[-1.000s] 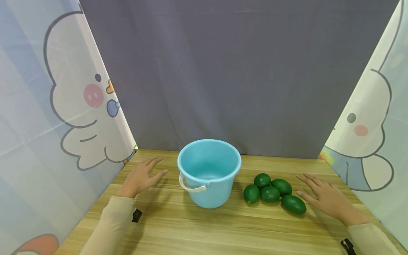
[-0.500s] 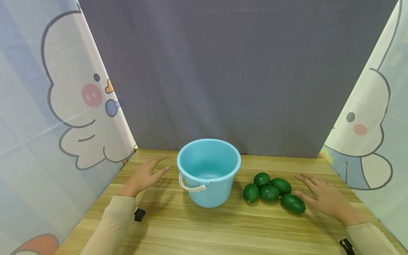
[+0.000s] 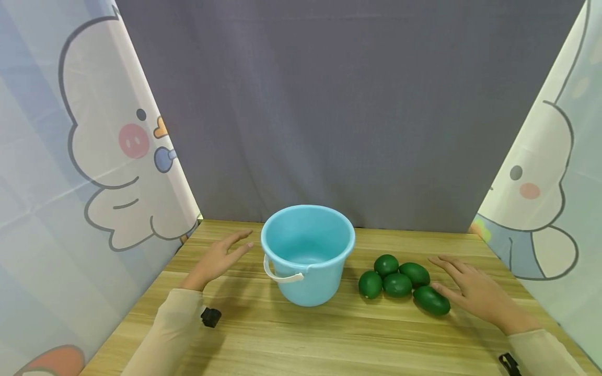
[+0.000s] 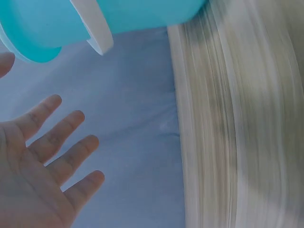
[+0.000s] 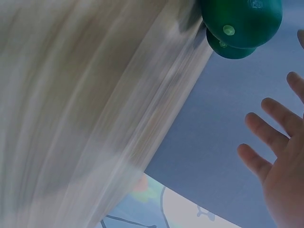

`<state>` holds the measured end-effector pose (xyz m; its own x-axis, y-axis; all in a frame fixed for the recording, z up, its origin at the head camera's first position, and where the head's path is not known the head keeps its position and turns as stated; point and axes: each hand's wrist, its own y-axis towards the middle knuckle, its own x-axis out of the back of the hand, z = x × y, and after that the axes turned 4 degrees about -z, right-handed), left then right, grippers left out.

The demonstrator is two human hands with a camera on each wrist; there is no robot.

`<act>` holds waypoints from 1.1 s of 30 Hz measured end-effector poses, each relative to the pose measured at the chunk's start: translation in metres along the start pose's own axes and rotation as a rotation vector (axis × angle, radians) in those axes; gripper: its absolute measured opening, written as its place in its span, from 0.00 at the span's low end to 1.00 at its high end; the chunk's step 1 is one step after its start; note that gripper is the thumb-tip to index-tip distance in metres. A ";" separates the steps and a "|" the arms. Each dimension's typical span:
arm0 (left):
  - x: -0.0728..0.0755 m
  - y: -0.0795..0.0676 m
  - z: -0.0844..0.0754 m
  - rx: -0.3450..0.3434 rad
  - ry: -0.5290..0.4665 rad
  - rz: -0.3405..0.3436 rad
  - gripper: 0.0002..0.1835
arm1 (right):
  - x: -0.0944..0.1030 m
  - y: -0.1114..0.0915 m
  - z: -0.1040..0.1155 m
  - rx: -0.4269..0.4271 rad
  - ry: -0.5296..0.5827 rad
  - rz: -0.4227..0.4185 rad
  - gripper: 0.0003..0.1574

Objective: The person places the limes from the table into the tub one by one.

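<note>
A light blue bucket stands upright on the table, its white handle hanging down on the left. Nothing shows inside it. To its left hovers my left hand, fingers spread and holding nothing; the left wrist view has the bucket beyond the spread fingers. Several dark green limes lie grouped to the right of the bucket. My right hand is just right of the nearest lime, thumb overlapping its edge in the head view. In the right wrist view these fingers stay apart from the limes.
The wooden table runs back to a dark grey curtain. Cloths with cartoon prints hang at the left and right sides. A small black device sits by the left wrist, another by the right.
My left hand has shifted right, closer to the bucket. The right hand has drifted slightly left toward the nearest lime. Bucket and limes stay in place.
</note>
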<state>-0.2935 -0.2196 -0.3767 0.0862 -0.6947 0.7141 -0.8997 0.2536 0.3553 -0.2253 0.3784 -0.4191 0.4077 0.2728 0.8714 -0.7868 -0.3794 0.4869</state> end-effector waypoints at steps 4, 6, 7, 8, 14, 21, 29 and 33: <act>-0.002 0.000 -0.004 0.032 -0.066 0.004 0.31 | -0.001 0.000 0.001 0.024 -0.003 -0.014 0.39; -0.004 0.000 -0.006 0.051 -0.100 0.008 0.30 | -0.002 0.000 0.002 0.031 0.003 -0.017 0.38; -0.005 0.000 -0.007 0.058 -0.111 0.011 0.29 | -0.002 0.000 0.002 0.033 0.006 -0.018 0.38; -0.005 0.001 -0.008 0.064 -0.124 0.013 0.29 | -0.003 0.000 0.003 0.035 0.010 -0.019 0.38; -0.008 0.003 -0.017 0.125 -0.199 0.031 0.33 | -0.004 -0.001 0.005 0.044 0.021 -0.027 0.37; -0.010 0.005 -0.026 0.221 -0.325 0.029 0.33 | -0.005 -0.003 0.007 0.053 0.038 -0.037 0.36; -0.013 0.008 -0.031 0.233 -0.472 0.011 0.34 | -0.007 -0.002 0.007 0.102 0.044 -0.069 0.35; -0.014 0.009 -0.033 0.241 -0.524 0.014 0.35 | -0.010 -0.002 0.007 0.124 0.042 -0.070 0.35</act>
<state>-0.2884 -0.1857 -0.3640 -0.0946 -0.9488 0.3015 -0.9766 0.1472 0.1568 -0.2246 0.3704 -0.4281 0.4381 0.3384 0.8328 -0.6923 -0.4639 0.5527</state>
